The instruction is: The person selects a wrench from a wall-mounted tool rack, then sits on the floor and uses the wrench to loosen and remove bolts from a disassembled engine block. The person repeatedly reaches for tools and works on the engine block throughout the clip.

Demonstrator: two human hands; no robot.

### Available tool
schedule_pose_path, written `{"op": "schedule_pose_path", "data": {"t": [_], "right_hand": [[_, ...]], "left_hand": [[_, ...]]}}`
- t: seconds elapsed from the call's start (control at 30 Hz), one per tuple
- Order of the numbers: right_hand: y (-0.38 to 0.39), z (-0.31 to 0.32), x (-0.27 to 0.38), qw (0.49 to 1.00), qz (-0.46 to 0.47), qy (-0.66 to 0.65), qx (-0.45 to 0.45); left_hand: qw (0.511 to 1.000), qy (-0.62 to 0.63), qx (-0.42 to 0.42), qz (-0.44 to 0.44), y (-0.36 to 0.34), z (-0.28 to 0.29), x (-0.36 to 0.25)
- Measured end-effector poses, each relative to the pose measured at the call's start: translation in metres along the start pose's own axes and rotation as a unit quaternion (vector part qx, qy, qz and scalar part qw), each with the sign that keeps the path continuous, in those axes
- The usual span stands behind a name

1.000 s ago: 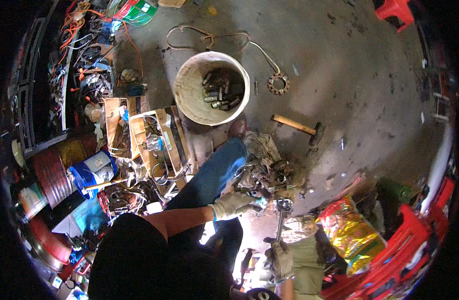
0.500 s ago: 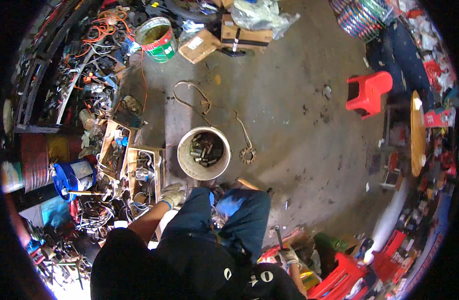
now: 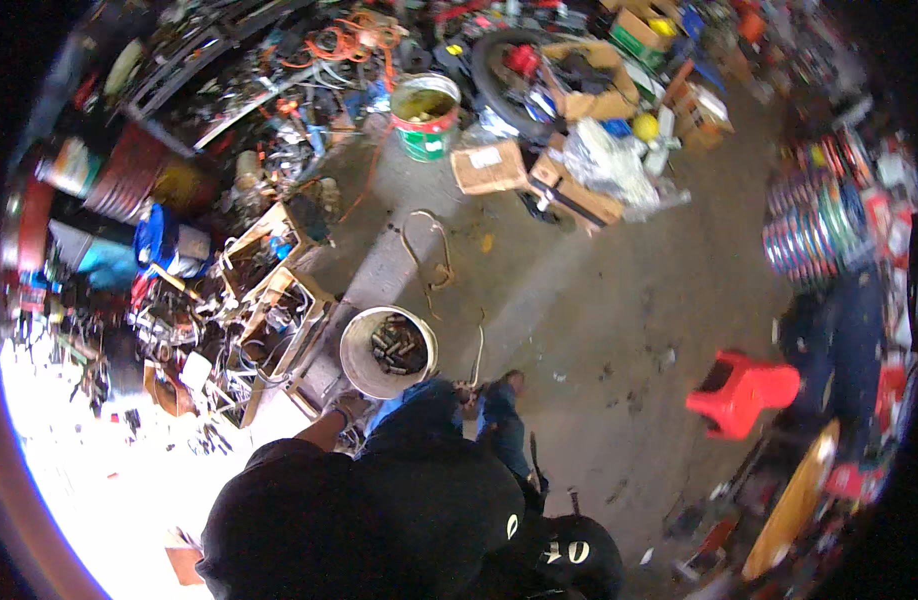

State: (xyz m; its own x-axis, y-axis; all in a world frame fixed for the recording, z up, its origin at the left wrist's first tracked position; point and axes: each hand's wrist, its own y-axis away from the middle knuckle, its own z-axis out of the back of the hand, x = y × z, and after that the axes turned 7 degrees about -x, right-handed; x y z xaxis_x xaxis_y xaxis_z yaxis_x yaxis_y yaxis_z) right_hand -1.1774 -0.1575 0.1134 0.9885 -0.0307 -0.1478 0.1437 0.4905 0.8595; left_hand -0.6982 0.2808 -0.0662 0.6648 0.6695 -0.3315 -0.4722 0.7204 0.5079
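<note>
My left hand, in a light work glove, is low beside the near-left rim of a white bucket. Its fingers are too blurred and dark to read. Inside the bucket lie several short metal cylinders. My right hand is hidden behind my black sleeve; only the thin end of a dark rod-like tool sticks out past that sleeve. Another dark, narrow object stands beside my right leg. Beyond the bucket, a loop of cord or strap lies on the floor.
Left of the bucket, wooden crates hold parts and cables. A blue drum stands farther left. Ahead are a green-and-red bucket and cardboard boxes. A red stool stands to the right, near an oval wooden board.
My view has swung to the right and up, and my body leans forward. The right hand, earlier seen gloved around a tool's handle, has gone behind my sleeve. My left hand is lower, nearer the bucket.
</note>
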Motion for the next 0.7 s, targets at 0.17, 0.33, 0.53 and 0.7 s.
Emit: {"op": "schedule_pose_path", "data": {"t": [0.17,0.33,0.53,0.7], "right_hand": [[-0.056,0.118,0.067,0.994,0.074,0.08,-0.023],[-0.078,0.2,0.184,0.975,0.158,0.149,-0.046],[-0.039,0.241,0.4,0.973,0.222,-0.068,0.015],[0.092,0.268,0.641,0.883,0.447,0.081,-0.119]], "left_hand": [[0.986,0.018,0.053,0.154,-0.017,0.022,-0.065],[0.986,0.021,-0.006,0.167,-0.016,0.038,-0.076],[0.953,0.203,-0.066,0.215,-0.064,0.067,-0.051],[0.889,0.317,-0.138,0.3,-0.151,0.152,0.033]]}}
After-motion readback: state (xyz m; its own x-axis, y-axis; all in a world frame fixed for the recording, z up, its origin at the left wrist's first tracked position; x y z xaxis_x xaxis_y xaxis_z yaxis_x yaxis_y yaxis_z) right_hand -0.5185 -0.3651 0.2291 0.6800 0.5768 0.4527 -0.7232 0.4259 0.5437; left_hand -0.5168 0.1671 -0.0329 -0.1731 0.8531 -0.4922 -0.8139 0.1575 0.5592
